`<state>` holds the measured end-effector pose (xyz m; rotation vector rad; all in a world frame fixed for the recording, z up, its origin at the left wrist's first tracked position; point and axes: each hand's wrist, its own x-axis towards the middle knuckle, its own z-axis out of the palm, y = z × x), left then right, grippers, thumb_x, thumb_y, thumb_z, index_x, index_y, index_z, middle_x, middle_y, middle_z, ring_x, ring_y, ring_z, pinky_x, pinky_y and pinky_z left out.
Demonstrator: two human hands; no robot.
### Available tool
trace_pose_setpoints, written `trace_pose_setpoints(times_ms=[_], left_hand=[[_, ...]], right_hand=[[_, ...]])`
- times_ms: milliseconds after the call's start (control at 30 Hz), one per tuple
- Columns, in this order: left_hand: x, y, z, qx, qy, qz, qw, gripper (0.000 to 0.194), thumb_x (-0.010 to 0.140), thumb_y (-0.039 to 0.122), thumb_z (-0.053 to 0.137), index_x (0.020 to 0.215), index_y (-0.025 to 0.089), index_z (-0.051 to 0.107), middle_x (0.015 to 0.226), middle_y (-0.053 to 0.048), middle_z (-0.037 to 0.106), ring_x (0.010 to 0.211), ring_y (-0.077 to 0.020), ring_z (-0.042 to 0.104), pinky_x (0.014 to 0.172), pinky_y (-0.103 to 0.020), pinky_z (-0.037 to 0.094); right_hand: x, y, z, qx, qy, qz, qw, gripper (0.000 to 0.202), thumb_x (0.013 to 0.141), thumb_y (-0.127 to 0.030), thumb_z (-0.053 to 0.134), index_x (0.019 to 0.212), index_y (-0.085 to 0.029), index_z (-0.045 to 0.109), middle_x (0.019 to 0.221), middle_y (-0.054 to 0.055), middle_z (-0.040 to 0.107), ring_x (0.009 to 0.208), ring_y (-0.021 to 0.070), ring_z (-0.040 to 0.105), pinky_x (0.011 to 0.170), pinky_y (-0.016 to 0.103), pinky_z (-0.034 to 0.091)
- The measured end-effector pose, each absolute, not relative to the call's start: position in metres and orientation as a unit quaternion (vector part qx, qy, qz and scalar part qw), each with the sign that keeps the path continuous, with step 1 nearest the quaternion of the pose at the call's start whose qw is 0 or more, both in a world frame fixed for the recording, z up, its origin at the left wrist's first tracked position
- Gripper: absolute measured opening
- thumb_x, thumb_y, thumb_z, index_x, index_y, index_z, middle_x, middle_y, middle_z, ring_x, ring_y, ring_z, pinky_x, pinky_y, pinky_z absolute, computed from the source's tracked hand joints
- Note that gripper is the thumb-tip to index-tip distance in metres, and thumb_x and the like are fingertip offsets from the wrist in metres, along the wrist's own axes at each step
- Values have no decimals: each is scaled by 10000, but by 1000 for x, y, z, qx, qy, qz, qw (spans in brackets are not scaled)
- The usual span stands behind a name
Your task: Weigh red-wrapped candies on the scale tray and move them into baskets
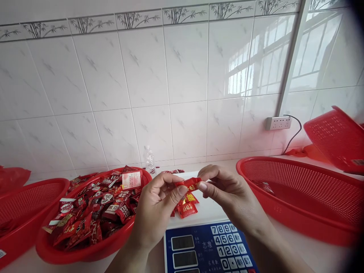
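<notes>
Between my two hands, above the scale, is a small red candy packet (191, 183) with gold lettering. My left hand (159, 203) pinches its left end between thumb and fingers. Its right end is in the pinch of my right hand (224, 189). Below them, several red and gold packets (188, 209) lie on the white pan (209, 214) of a digital scale. The scale's blue panel (206, 246) with number keys and display windows faces me. Left of my left hand, a red basket (85, 256) is heaped with red packets (96, 208).
A red basket (301, 223) at the right holds a packet at its far left. Another red basket (335, 140) is tilted behind it. One more red basket (25, 223) stands far left. A clear plastic bottle (149, 161) and a power strip (278, 123) are by the tiled wall.
</notes>
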<state>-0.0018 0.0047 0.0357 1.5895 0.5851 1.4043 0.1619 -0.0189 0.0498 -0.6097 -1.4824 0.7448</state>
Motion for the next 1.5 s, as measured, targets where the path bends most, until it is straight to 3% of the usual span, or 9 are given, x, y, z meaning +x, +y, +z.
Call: trace_pose_setpoints(times_ms=[167,367,533,600,767,900,1067,1267,1500], left_hand=[[-4,5,40,668,228,577,412,108,780,288,705,761,189,668,740,4,621,682,-109,575,625,-204,479],[1,8,32,635,208,575,472,126,789,298,699,729,200,647,672,30,576,628,-87,516,596,-192,439],[6,14,29,596,213,579,514,213,768,367,708,711,184,616,637,29,560,604,-91,501,581,-199,424],[4,18,31,629,242,563,478,214,800,387,667,744,186,619,656,21,574,600,-101,507,578,-211,420],[-7,33,27,771,361,464,245,127,811,260,614,704,199,647,720,-24,637,671,-170,563,626,-258,400],[-12,40,20,840,431,298,140,44,721,235,687,736,205,657,767,-53,665,742,-240,607,659,-294,399],[-14,45,19,877,472,71,51,258,741,301,679,970,190,635,982,-75,676,923,-293,619,747,-338,431],[-13,51,15,883,455,78,79,206,792,300,629,973,209,594,1020,-49,677,934,-269,629,721,-321,437],[-14,52,14,888,430,122,108,225,819,332,613,1013,219,611,1089,-57,649,1007,-265,598,808,-346,450]], right_hand=[[164,-16,44,-321,-688,290,583,183,825,-381,666,795,-206,619,756,5,638,643,116,575,555,238,477],[160,-10,38,-278,-675,234,642,228,831,-344,658,677,-204,565,666,-6,602,632,121,559,578,260,468],[158,-6,37,-271,-655,269,652,225,831,-349,655,695,-202,554,666,-17,584,620,108,544,561,245,464],[161,-4,37,-297,-646,258,654,228,831,-362,647,700,-201,551,660,-19,580,600,102,539,542,238,463],[174,4,39,-401,-609,165,664,234,830,-412,603,745,-199,560,727,26,644,666,139,601,569,276,499],[182,7,39,-503,-633,98,580,203,849,-372,565,742,-200,560,740,38,694,689,162,631,601,297,480],[180,13,32,-599,-711,61,363,147,876,-264,510,744,-213,549,659,-10,675,561,127,556,522,244,368],[163,30,16,-624,-735,52,261,130,843,-180,537,725,-205,588,640,5,640,571,135,534,505,231,275],[172,30,18,-620,-731,60,279,170,894,-187,449,832,-208,606,689,11,664,585,131,540,525,225,323]])
